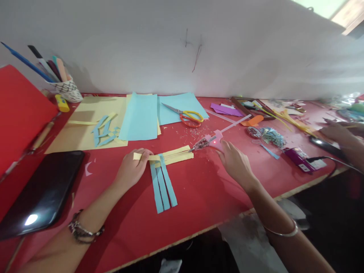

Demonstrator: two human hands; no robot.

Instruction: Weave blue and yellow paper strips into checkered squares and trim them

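Note:
My left hand (131, 168) is closed in a pinch on a pale yellow paper strip (153, 157), whose short end sticks out past the fingers. Under and beside it lie several light blue paper strips (162, 189) pointing toward me, meeting more yellow strips (179, 157) that run to the right. My right hand (237, 162) is wrapped round a pink glue gun (216, 142) with a lit red light and a clear glue stick (236, 123) out of its back. Its messy, glue-coated nozzle points left, close to the yellow strips' right end; whether they touch, I cannot tell.
Scissors (187, 114) lie on blue paper (139, 117) behind. A woven paper piece (105, 131) rests on a yellow sheet (64, 132). A black phone (48, 189) and pen cup (66, 90) stand left. A purple power strip (298, 159) and another person's hand (338, 134) are right.

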